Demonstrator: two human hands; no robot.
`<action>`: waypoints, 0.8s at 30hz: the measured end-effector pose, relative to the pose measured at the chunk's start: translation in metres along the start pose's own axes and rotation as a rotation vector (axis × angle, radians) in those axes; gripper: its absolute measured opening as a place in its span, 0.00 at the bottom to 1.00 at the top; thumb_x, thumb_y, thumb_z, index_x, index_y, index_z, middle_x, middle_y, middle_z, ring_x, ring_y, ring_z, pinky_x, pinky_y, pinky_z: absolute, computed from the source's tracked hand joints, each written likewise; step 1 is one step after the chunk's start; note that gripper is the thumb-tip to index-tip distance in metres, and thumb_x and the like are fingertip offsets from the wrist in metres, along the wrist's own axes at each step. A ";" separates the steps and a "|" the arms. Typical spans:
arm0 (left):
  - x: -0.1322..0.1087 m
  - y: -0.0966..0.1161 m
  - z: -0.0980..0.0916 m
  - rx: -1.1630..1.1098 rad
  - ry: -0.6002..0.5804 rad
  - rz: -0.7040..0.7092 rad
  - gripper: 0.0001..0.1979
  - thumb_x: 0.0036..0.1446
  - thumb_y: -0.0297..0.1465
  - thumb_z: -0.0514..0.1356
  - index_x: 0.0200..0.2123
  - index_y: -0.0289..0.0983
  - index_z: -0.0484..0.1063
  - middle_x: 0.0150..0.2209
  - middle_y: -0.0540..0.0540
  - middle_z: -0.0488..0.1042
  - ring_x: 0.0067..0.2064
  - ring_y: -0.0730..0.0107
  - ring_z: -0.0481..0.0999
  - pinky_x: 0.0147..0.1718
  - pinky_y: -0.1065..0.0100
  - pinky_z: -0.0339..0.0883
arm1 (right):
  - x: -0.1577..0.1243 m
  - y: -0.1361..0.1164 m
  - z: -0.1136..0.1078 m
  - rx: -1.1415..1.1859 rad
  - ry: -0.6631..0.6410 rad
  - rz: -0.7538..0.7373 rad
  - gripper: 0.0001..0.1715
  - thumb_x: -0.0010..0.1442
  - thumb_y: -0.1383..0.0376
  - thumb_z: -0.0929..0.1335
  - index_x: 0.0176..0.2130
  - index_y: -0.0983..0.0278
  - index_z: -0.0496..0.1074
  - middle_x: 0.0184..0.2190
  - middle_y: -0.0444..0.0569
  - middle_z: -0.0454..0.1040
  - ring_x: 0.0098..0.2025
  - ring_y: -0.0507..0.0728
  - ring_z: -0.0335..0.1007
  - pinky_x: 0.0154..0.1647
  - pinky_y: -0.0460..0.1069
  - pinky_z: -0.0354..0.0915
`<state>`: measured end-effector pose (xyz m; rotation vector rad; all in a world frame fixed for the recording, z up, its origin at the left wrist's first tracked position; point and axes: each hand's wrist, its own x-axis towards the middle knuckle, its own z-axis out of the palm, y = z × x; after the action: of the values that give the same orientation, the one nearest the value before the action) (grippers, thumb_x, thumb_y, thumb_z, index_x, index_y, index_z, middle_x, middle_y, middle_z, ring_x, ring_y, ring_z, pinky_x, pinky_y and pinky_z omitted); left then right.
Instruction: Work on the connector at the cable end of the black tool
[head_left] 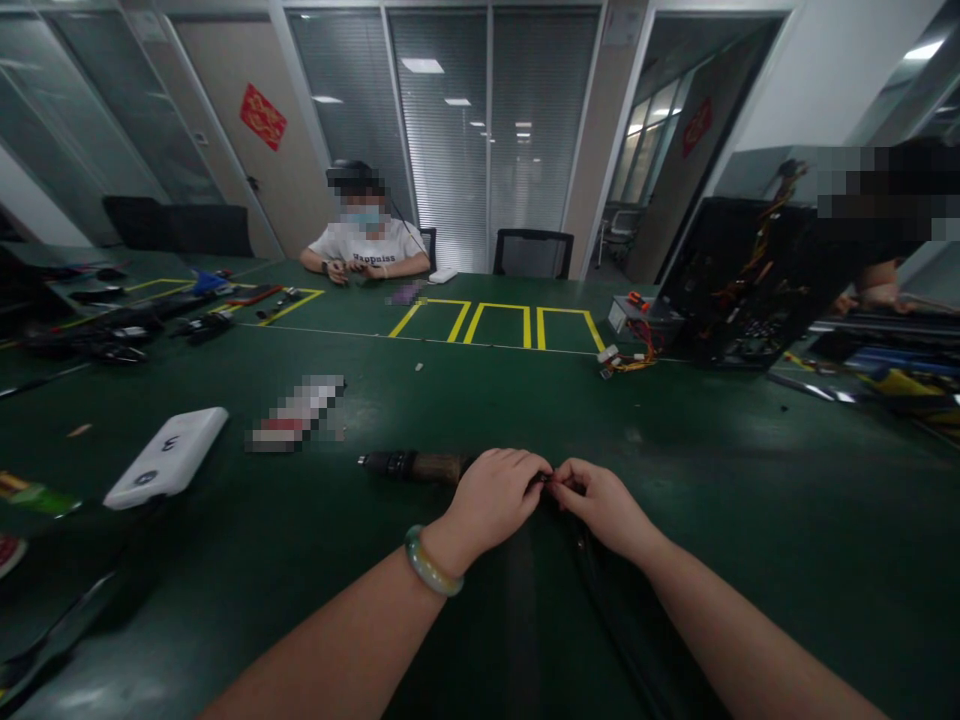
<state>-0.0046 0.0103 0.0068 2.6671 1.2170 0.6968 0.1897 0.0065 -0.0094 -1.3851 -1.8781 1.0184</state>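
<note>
My left hand, with a green bangle on its wrist, and my right hand meet at the near middle of the green table. Both have their fingers pinched together on a small dark part between them, too small to name. Dark straps or cables run from that spot toward me between my forearms. A dark tool with a brown handle lies on the table just left of my left hand, partly hidden behind it.
A white box lies at the left. A person in a white shirt sits at the far side. An open computer case with wiring stands at the right. Tools clutter the far left; yellow tape rectangles mark the middle.
</note>
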 end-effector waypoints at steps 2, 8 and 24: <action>0.000 -0.001 0.000 -0.001 -0.012 -0.004 0.09 0.60 0.27 0.58 0.45 0.40 0.69 0.43 0.49 0.74 0.46 0.65 0.72 0.47 0.61 0.64 | 0.000 0.000 0.000 -0.003 -0.005 0.008 0.06 0.61 0.63 0.66 0.32 0.63 0.70 0.26 0.41 0.74 0.29 0.52 0.70 0.30 0.45 0.60; 0.001 -0.002 0.000 -0.039 -0.024 -0.022 0.08 0.60 0.26 0.58 0.44 0.40 0.69 0.42 0.50 0.74 0.46 0.66 0.72 0.49 0.61 0.63 | 0.000 -0.003 0.000 0.001 -0.028 0.029 0.08 0.62 0.61 0.66 0.33 0.62 0.70 0.27 0.42 0.74 0.29 0.53 0.70 0.29 0.45 0.60; 0.004 -0.007 0.001 -0.102 -0.058 -0.059 0.08 0.61 0.26 0.57 0.43 0.40 0.70 0.43 0.48 0.75 0.48 0.64 0.72 0.52 0.58 0.63 | 0.006 0.004 0.001 -0.161 0.004 0.074 0.08 0.61 0.59 0.66 0.34 0.59 0.71 0.30 0.45 0.73 0.36 0.58 0.68 0.36 0.50 0.61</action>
<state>-0.0066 0.0184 0.0052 2.5408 1.2060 0.6493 0.1889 0.0121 -0.0133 -1.5574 -1.9550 0.9141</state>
